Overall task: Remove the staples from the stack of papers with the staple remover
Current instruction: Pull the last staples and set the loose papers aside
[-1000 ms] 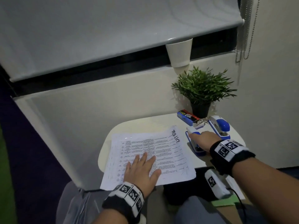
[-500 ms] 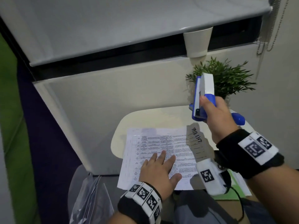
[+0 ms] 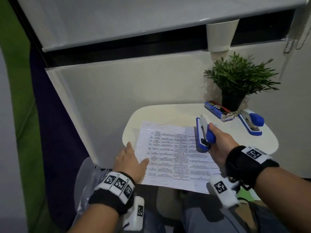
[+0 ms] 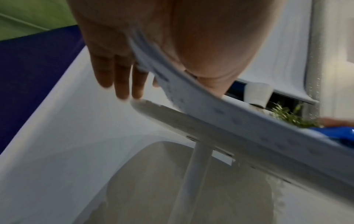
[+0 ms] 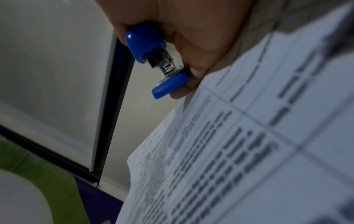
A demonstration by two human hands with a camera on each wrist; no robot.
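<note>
A stack of printed papers (image 3: pixel 176 153) lies on a small white table (image 3: pixel 168 113), its near edge overhanging. My right hand (image 3: pixel 217 142) grips a blue and white staple remover (image 3: pixel 202 133), held just above the stack's right part, nose pointing away from me. In the right wrist view the tool (image 5: pixel 145 44) shows its blue rear end and sits close over the papers (image 5: pixel 249 151). My left hand (image 3: pixel 133 158) holds the stack's left edge, thumb on top. In the left wrist view, the paper edge (image 4: pixel 220 112) runs between thumb and fingers (image 4: pixel 122 72), lifted slightly off the table.
A second blue and white stapler (image 3: pixel 250 122) and a small blue staple box (image 3: pixel 217 110) lie at the table's back right, beside a potted plant (image 3: pixel 239 81). A white cup (image 3: pixel 218 37) hangs above. A white wall panel stands right behind the table.
My right hand picked the tool off the table, raised it, then brought it down over the papers' right part. My left hand slid from flat on the page to the stack's left edge.
</note>
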